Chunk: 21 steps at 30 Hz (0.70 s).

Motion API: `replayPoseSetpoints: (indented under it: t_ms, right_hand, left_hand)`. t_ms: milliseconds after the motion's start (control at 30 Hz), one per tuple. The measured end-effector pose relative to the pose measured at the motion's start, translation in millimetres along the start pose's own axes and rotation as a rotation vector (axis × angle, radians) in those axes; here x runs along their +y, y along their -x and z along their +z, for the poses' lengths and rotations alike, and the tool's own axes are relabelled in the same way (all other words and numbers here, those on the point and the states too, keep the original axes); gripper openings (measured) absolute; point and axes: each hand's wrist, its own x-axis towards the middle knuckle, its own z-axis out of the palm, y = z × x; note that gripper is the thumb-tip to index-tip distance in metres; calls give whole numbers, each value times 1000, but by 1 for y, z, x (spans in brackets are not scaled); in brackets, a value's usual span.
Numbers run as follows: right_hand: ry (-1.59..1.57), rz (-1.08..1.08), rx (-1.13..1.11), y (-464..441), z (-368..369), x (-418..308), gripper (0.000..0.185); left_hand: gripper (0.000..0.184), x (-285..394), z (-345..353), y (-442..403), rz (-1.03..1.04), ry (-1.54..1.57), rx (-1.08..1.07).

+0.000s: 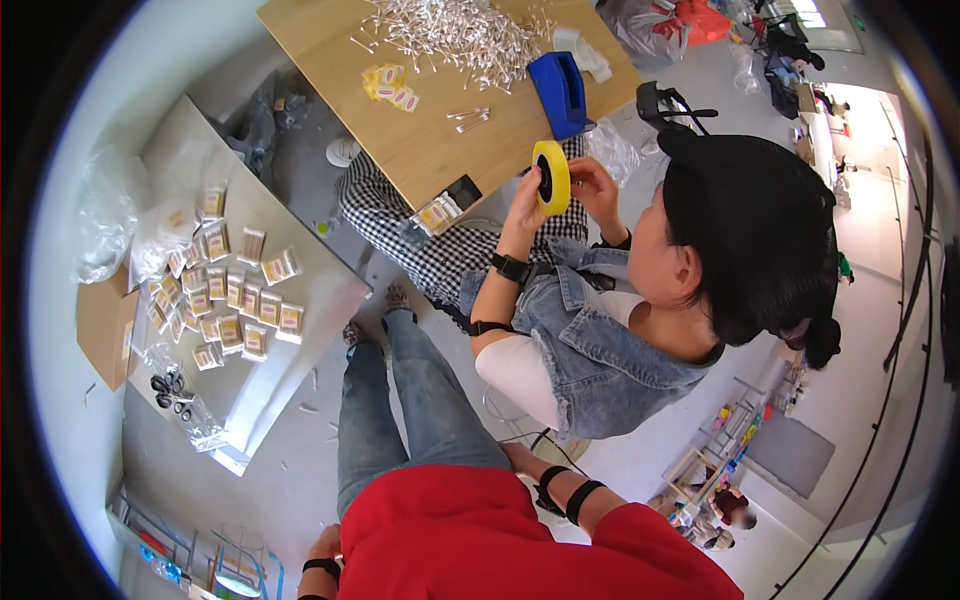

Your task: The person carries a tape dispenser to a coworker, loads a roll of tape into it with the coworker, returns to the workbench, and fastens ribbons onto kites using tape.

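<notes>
The person's left hand point(325, 545) and right hand point(518, 458) are down by the hips, apart from the grey desk point(325, 298); whether their fingers are spread, pressed together or pinching, I cannot tell. Small packets of cotton swabs point(235, 290) lie on that desk. They look light, with slippery film (my guess from the shine) around thin, bendable sticks; a gentle hold across the middle suits them. Scissors point(172, 385) share the desk; beyond it, a co-worker point(625, 375) holds yellow tape point(561, 180).

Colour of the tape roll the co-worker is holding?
The tape roll is yellow, around a dark core. Head view, the only one here.
</notes>
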Motion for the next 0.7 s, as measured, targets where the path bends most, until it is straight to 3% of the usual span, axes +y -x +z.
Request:
replayPoseSetpoints:
  t_ms: [133,300,400,700]
  right_hand:
    - [85,21,-16,-4,-3,-3,46]
    - [130,36,-10,-19,5,2,39]
    - [57,93,36,-15,4,-11,26]
    - [86,18,127,-22,18,-4,23]
  left_hand:
    - [53,12,-4,8,12,78,-1]
    - [53,57,-28,78,152,59,156]
    - [53,49,-30,68,139,28,151]
    - [52,32,-35,38,117,-35,149]
